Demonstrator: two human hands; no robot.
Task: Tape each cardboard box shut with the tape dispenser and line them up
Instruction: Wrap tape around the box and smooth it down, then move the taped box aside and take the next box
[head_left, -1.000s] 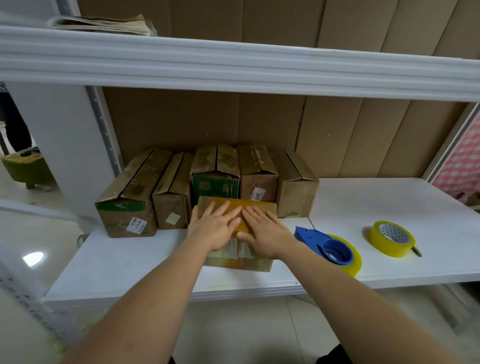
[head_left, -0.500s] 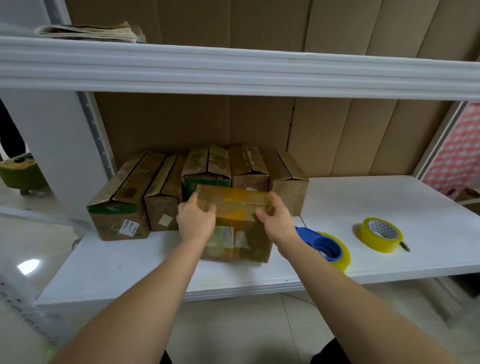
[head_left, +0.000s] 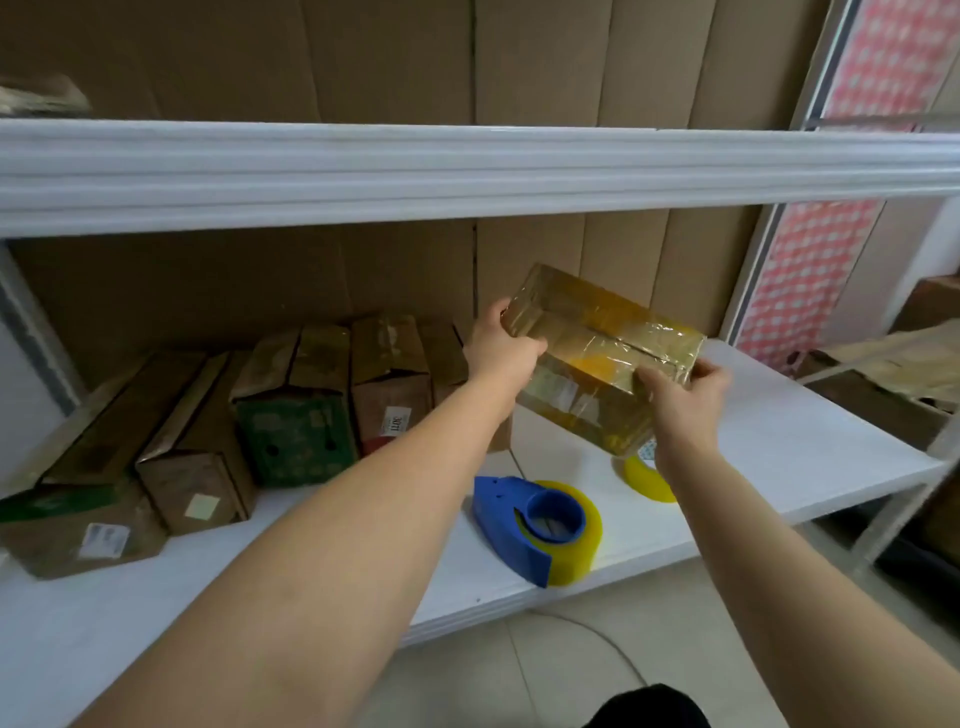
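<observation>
Holding the taped cardboard box (head_left: 597, 358) aloft over the white shelf (head_left: 810, 441): our left hand (head_left: 501, 345) is gripping its far-left corner, our right hand (head_left: 683, 392) its near-right end. We are keeping it level, aiming right of the box row (head_left: 291, 400), minding the tape dispenser (head_left: 524, 519), spare tape roll (head_left: 644, 475) and upper shelf lip (head_left: 467, 171).

Glossy clear tape wraps a brown cardboard box (head_left: 602, 358) above a smooth white shelf (head_left: 810, 441) and a blue plastic tape dispenser (head_left: 524, 525).
</observation>
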